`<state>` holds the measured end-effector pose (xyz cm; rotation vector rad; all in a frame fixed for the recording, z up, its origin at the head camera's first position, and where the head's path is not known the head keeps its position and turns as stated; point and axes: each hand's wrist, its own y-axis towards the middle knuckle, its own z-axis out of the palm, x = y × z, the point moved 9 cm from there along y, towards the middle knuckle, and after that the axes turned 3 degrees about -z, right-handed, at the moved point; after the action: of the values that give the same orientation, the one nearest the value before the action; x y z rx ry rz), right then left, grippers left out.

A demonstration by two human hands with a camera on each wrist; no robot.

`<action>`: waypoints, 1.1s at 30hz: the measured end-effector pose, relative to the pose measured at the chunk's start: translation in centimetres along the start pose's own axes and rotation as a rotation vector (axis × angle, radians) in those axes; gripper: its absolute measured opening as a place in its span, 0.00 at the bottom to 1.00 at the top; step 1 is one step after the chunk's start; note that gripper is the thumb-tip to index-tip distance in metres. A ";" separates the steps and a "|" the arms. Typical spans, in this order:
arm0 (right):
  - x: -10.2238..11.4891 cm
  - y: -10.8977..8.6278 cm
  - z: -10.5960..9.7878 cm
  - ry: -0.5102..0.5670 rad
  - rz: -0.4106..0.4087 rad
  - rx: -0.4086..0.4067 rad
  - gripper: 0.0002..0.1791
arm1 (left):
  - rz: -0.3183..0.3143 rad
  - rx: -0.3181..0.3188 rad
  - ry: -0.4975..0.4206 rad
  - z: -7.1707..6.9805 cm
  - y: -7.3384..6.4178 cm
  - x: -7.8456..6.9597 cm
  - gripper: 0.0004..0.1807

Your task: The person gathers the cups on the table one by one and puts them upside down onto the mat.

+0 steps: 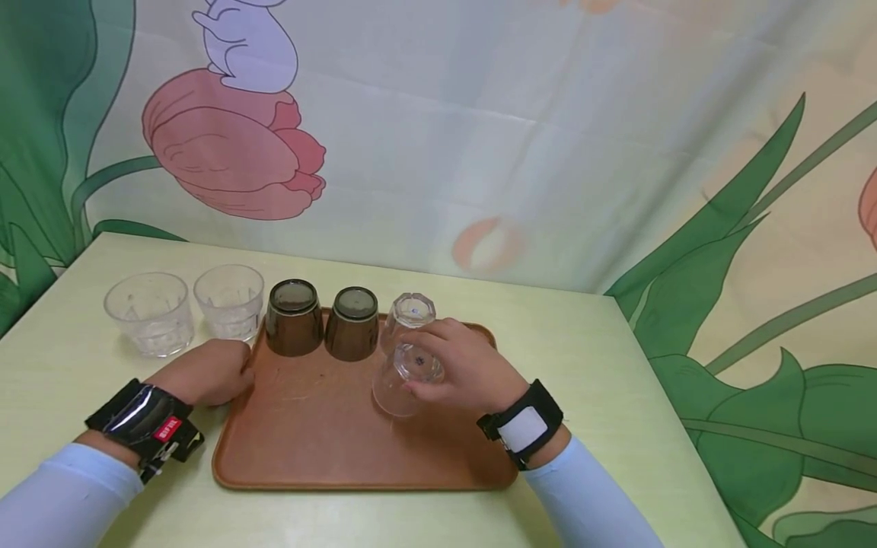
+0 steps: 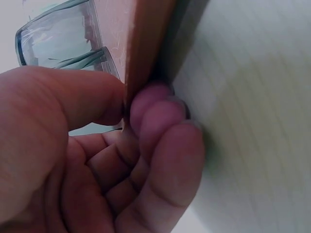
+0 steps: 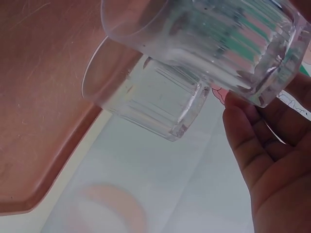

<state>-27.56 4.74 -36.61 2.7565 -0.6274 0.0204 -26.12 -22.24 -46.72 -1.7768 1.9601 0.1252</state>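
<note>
My left hand (image 1: 208, 373) grips the left rim of a brown tray (image 1: 308, 441); in the left wrist view the thumb lies against the inner side and the curled fingers (image 2: 177, 160) are under the edge. My right hand (image 1: 473, 365) holds an upside-down clear glass (image 3: 228, 53) near its base, over the right half of the tray. Just behind it stands another upside-down clear glass (image 1: 411, 308), partly hidden by the hand. Two dark smoky glasses (image 1: 293, 323), also upside down, stand side by side along the tray's back.
Two clear glasses (image 1: 154, 320) stand upright on the pale table (image 1: 582, 365), left of the tray and beyond my left hand. A printed curtain (image 1: 411, 152) with flowers and leaves hangs behind the table and along its right side.
</note>
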 end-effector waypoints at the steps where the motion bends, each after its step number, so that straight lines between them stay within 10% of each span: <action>1: -0.1 0.0 0.1 -0.001 0.004 0.006 0.29 | -0.004 0.003 -0.002 0.0 0.0 0.1 0.08; 33: -0.8 0.2 2.5 0.043 0.060 0.083 0.29 | 0.009 0.006 -0.013 -0.1 0.0 0.0 0.09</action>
<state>-28.50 4.15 -38.94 2.8078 -0.7127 0.1217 -26.15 -22.30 -46.60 -1.7590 1.9582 0.1331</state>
